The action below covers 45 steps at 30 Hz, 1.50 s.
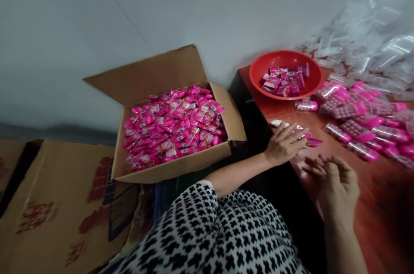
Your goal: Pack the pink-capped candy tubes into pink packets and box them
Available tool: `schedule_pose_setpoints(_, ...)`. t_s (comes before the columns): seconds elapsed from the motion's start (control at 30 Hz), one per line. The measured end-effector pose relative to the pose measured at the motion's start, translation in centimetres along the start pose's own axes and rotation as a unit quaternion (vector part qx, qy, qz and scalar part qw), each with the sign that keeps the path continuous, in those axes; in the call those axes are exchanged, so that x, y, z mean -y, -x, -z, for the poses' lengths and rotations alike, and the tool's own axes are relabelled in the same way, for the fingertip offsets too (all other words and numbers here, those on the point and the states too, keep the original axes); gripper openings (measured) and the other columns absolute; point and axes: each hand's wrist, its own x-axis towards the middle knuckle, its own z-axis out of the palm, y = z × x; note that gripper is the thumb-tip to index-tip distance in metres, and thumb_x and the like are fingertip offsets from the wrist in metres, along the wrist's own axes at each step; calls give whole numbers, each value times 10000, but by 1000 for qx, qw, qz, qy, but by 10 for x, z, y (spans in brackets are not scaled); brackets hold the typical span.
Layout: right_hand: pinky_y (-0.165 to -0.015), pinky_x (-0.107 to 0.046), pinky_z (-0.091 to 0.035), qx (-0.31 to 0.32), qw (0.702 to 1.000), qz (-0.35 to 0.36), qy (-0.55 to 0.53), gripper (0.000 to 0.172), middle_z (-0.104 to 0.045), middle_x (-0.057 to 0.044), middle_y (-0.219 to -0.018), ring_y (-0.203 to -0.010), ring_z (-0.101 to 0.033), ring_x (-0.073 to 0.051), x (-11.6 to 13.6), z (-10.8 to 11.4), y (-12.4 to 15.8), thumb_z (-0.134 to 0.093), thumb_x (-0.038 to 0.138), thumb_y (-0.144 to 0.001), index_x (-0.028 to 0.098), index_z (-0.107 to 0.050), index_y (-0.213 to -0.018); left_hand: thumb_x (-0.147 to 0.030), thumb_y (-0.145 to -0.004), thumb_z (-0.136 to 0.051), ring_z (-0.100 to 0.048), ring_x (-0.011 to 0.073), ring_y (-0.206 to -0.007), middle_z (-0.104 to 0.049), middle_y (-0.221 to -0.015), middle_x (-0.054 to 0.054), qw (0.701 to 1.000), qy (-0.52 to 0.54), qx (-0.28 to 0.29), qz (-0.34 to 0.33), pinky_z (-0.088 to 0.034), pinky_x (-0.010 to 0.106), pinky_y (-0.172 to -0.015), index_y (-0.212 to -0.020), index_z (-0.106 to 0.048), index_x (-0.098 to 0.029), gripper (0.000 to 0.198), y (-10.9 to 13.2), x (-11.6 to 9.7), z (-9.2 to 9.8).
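Observation:
My left hand [285, 144] reaches over the near edge of the reddish table with its fingers stretched out, open. Its fingertips lie over or against a small pink packet [312, 141], partly hidden beneath them. A small white object [277, 123], its kind unclear, lies just beyond that hand. Closer to me on the right, my right hand [338, 183] hovers by the tabletop, fingers loosely bent and apart. Nothing shows in it. To its upper right lies a heap of clear tubes with pink caps [362, 121], filled with small pinkish balls.
A red bowl [255, 78] with several pink packets stands at the table's back corner. Behind the tubes rises a pile of clear plastic pieces [371, 41]. Left of the table, an open cardboard box [181, 168] is full of pink packets. More cardboard [64, 196] lies lower left.

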Motion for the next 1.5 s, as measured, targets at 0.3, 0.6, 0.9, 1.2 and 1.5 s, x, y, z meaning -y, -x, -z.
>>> schedule_pose_setpoints(0.3, -459, -177, -466, 13, 999, 9, -42, 475, -592, 52, -661, -514, -531, -65, 4, -6, -21, -842, 279, -515, 175, -607, -915, -473, -868, -481, -381, 268, -1332, -537, -1344, 98, 999, 42, -10, 2, -210, 479, -1147, -1265, -565, -199, 490, 14, -2, 79)
schedule_pose_setpoints(0.6, -402, -142, -476, 11, 999, -36, -4, 482, -593, 55, -649, -473, -525, -58, -18, 3, -11, -850, 314, -513, 170, -622, -911, -620, -862, -315, -73, 425, -1402, -264, -1526, 97, 885, -235, 164, 366, 50, 738, -1004, -1347, -477, -239, 638, 41, 184, 200)
schedule_pose_setpoints(0.9, -393, -117, -464, -29, 999, -27, 10, 441, -588, 44, -637, -484, -517, -55, -18, 5, -10, -859, 331, -465, 178, -640, -816, -610, -858, -307, 38, 402, -1409, -213, -1550, 24, 853, -264, 229, 388, -42, 655, -1067, -1404, -395, -265, 652, 138, 180, 258)
schedule_pose_setpoints(1.2, -395, -133, -424, -17, 1000, -1, 6, 447, -573, 53, -629, -490, -490, -53, -17, 6, -9, -850, 319, -491, 164, -628, -847, -650, -851, -282, -198, 392, -1386, -73, -1573, 41, 819, -303, 166, 459, 38, 655, -1062, -1476, -168, -330, 712, 191, 177, 268)
schedule_pose_setpoints(1.5, -457, -173, -404, 63, 996, -63, -14, 384, -538, 87, -575, -461, -480, -55, -9, 4, -12, -776, 328, -598, 169, -567, -879, -624, -853, -365, -16, 453, -1397, -144, -1554, 122, 847, -307, 40, 431, -22, 740, -1007, -1446, -292, -194, 736, 134, 166, 241)
